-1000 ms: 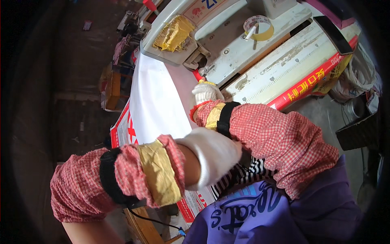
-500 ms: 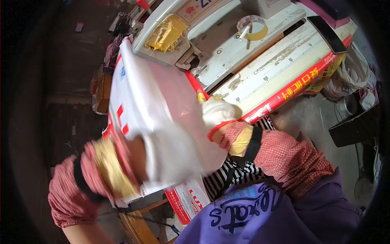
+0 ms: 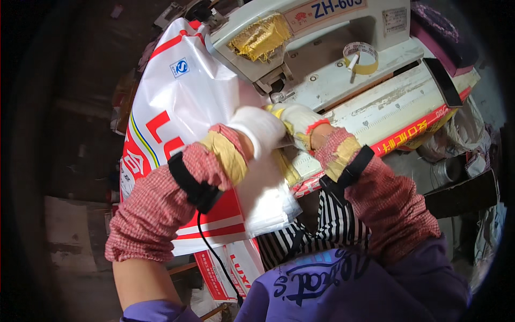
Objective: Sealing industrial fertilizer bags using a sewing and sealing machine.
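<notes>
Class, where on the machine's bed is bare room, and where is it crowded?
Bare: the pale strip between the tape roll and the red edging, stopping at the black pad. Crowded: its left end, near the machine head, where left hand, right hand and sack bunch together.

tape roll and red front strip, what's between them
In the head view, a narrow slot and scuffed white tabletop lie between the tape roll and red front strip.
</notes>
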A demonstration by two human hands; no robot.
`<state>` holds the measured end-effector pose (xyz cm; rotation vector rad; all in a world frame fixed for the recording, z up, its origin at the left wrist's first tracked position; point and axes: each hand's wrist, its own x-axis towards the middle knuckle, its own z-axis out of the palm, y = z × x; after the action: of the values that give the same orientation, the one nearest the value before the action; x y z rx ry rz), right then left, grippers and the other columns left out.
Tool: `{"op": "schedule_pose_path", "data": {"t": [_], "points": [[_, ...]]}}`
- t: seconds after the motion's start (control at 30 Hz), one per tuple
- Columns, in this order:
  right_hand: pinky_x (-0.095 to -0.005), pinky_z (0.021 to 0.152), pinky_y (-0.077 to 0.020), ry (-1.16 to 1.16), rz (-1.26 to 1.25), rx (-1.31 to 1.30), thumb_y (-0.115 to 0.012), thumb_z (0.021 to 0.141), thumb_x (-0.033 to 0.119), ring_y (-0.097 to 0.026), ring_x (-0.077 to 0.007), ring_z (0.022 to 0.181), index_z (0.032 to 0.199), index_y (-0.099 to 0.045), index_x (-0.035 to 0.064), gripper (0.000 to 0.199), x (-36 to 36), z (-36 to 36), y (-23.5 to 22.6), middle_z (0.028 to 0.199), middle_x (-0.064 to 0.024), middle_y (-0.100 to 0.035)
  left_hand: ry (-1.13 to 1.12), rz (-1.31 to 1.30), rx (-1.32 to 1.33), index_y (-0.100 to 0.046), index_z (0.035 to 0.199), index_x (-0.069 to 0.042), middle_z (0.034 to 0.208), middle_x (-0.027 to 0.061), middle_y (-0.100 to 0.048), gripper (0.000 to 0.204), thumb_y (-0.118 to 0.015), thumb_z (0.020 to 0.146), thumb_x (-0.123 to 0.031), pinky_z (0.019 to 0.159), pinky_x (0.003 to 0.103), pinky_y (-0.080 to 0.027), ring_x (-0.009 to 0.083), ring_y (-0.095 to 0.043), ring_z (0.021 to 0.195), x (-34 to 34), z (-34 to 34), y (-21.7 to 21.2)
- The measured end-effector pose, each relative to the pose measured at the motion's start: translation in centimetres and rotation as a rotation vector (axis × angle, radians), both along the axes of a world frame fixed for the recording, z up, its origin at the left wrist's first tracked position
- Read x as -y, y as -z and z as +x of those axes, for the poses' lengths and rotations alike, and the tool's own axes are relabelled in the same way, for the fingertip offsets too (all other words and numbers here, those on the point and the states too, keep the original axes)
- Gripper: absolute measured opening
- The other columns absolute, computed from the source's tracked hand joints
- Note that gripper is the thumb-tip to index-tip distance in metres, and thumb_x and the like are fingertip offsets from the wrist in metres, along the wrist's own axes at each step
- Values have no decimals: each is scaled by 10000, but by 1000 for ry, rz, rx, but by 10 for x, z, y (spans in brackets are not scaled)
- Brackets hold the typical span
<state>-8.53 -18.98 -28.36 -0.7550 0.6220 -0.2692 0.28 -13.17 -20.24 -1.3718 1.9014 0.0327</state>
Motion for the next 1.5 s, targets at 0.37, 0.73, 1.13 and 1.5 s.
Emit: {"op": "schedule_pose_path", "data": {"t": [0.37, 0.73, 1.13, 1.5], "points": [[-394, 1010, -377, -74, -1590, -339, -628, 782, 230, -445, -345, 1221, 1333, -387, 40, 631, -40, 24, -11, 1340, -174, -448, 49, -220, 51, -648, 858, -100, 797, 87, -638, 125, -549, 782, -105, 672, 392, -507, 294, -623, 786, -64, 75, -49], [-426, 632, -517, -907, -1292, 124, -622, 722, 533, -640, -349, 671, 792, -696, 73, 470, -149, 64, -88, 732, -181, -650, -342, -1484, -392, -469, 1258, -12, 1409, 173, -358, 423, -580, 850, -2, 1026, 407, -357, 287, -434, 1243, -304, 83, -105], [-440, 971, -436, -765, -98, 531, -635, 807, 436, -590, -355, 1022, 1201, -539, 78, 541, -109, -27, 14, 1092, -161, -607, -2055, -1734, -1713, -434, 1250, -40, 1105, 74, -579, 448, -490, 950, -366, 820, 343, -486, 201, -584, 946, -459, -13, 92], [-319, 1024, -371, -221, -713, 41, -424, 948, 370, -469, -262, 1184, 1320, -400, 35, 500, -115, 58, 41, 1319, -149, -477, -2061, -1359, -2036, -368, 1317, 3, 1232, 119, -531, 568, -520, 926, -379, 947, 400, -450, 262, -533, 1134, -572, -110, 192]]}}
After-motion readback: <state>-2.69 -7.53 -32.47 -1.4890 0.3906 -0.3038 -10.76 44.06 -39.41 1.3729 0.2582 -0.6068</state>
